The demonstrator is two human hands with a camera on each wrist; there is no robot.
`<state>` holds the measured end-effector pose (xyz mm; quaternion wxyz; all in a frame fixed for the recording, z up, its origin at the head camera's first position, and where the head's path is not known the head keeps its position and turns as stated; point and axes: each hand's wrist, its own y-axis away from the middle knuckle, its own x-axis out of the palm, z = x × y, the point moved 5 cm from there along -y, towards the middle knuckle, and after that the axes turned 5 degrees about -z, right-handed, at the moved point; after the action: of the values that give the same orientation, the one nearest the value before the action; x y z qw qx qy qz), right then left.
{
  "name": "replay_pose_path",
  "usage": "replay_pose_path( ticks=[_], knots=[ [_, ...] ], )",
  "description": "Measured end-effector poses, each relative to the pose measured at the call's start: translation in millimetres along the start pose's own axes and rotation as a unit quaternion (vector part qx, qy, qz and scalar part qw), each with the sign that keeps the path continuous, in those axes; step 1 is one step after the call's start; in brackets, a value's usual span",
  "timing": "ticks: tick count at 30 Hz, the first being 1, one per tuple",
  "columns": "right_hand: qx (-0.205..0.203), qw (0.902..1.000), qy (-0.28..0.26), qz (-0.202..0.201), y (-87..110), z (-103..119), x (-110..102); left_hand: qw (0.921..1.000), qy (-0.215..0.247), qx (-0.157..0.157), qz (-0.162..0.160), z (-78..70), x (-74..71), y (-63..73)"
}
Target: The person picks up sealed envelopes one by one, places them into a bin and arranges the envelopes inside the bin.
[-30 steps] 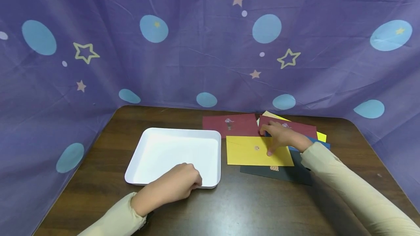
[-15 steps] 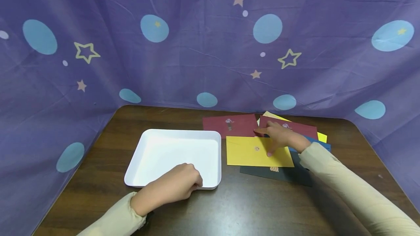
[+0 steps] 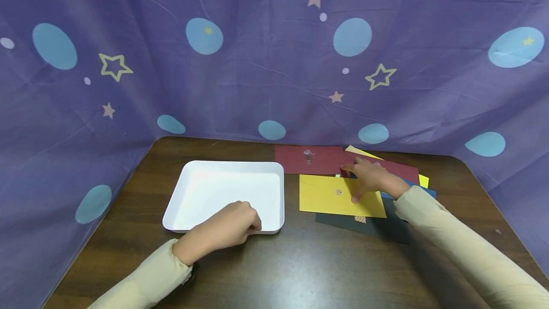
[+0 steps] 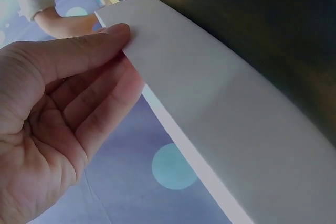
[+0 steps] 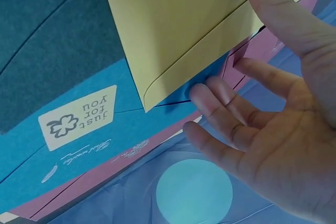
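My left hand (image 3: 236,224) pinches the near rim of a white tray (image 3: 227,168), thumb on its outer wall in the left wrist view. My right hand (image 3: 372,178) spreads over a yellow envelope (image 3: 319,194) with a small sticker. The thumb is at that envelope's front part, and the fingers reach past its far edge. In the right wrist view, the fingertips (image 5: 202,98) rest near a blue envelope (image 5: 26,156). A red envelope (image 3: 291,160) lies left of the fingertips, its right end overlapping another red envelope (image 3: 401,168).
A dark green envelope (image 3: 377,227) sticks out beneath the yellow one. Further yellow paper (image 3: 423,181) shows behind the right-hand red envelope. All lie on a brown wooden table (image 3: 300,271), with a purple patterned curtain (image 3: 266,94) behind.
The left red envelope has shifted right and straightened. The tray has slid slightly left and away, with the left hand still gripping it. The right index finger stretched left, then drew back.
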<state>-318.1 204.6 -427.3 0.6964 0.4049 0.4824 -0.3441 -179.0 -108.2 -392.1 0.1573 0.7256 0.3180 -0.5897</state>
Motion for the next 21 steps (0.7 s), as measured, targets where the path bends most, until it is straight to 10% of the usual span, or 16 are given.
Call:
replay_pose_path(
  ticks=[21],
  knots=[
    [-0.005, 0.9997, -0.008, -0.022, 1.3, -10, 1, 0.9998, 0.005, -0.020, -0.003, 28.8, -4.4, -3.7]
  ],
)
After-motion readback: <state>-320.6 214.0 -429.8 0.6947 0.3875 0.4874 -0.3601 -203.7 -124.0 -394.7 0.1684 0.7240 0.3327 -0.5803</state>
